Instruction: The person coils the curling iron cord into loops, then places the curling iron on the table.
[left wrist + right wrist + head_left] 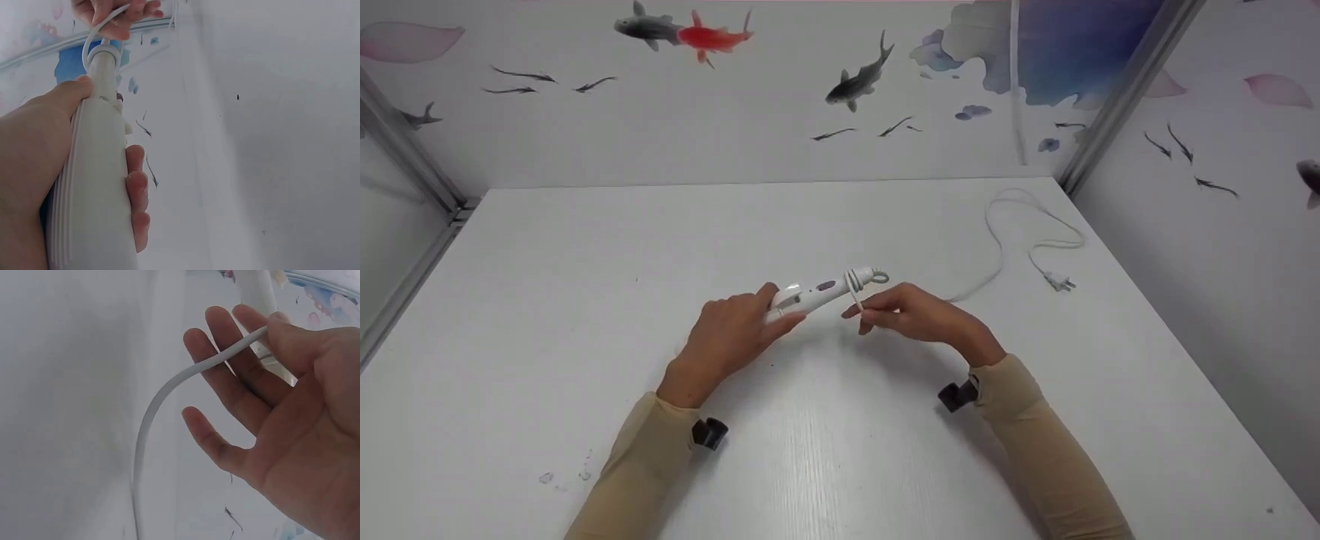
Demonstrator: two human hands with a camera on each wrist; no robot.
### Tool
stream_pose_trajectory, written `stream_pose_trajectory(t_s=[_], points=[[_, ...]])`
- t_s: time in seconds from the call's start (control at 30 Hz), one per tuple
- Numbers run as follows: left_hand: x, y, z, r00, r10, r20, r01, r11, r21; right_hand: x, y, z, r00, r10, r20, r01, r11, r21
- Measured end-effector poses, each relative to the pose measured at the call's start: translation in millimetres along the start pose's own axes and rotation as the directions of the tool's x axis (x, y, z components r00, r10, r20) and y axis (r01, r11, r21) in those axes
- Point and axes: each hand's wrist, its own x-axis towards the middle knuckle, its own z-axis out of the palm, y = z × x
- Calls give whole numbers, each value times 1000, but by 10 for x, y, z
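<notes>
A white hair styling iron (826,289), with a small dark panel on its handle, is held up over the table. My left hand (726,330) grips its body, thumb along one side and fingers round the other, as the left wrist view shows on the iron's ribbed casing (101,180). Loops of white cord (169,386) circle the handle's tail end. Just right of that end, my right hand (919,311) pinches the cord between thumb and forefinger, its other fingers spread. In the left wrist view, a cord strand runs from the iron's end to the right hand (115,19).
The rest of the cord trails over the white table (585,300) to the back right, ending in a two-pin plug (1060,282). White panels with painted fish (859,82) stand behind and at the sides. Each wrist wears a small black camera (710,433).
</notes>
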Motion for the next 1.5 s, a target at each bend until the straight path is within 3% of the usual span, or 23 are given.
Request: stream_pose_trajectory(t_s=[0.2,0.37,0.57,0.7,0.8,0.9,1.07,1.17,1.33,1.5], points=[[-17,15,-30,999,21,-30,-21,999,-27,12,165,-31,997,-58,56,52,994,98],[-17,45,-56,1000,18,-24,-20,998,-61,18,287,-62,996,-71,53,61,982,180],[-17,71,-56,1000,26,-2,-26,997,-74,33,373,-59,996,88,-8,-87,992,94],[-17,69,-36,998,66,1,-66,996,-67,41,362,-48,972,221,-80,-217,975,50],[-23,68,-22,996,88,35,-85,993,-76,41,345,-46,958,257,-125,-253,966,47],[-28,71,-12,991,108,76,-101,990,-95,38,343,-49,964,209,-165,-210,978,13],[-36,80,-4,981,150,119,-134,982,-135,30,344,-70,976,63,-206,-83,993,-89],[-40,81,12,976,175,134,-153,976,-158,36,334,-77,974,67,-218,-90,991,-95],[-38,87,26,969,192,158,-163,970,-180,58,299,-84,958,143,-249,-154,988,-27],[-37,113,21,966,176,190,-133,967,-216,39,236,-105,954,108,-281,-114,994,-3]])
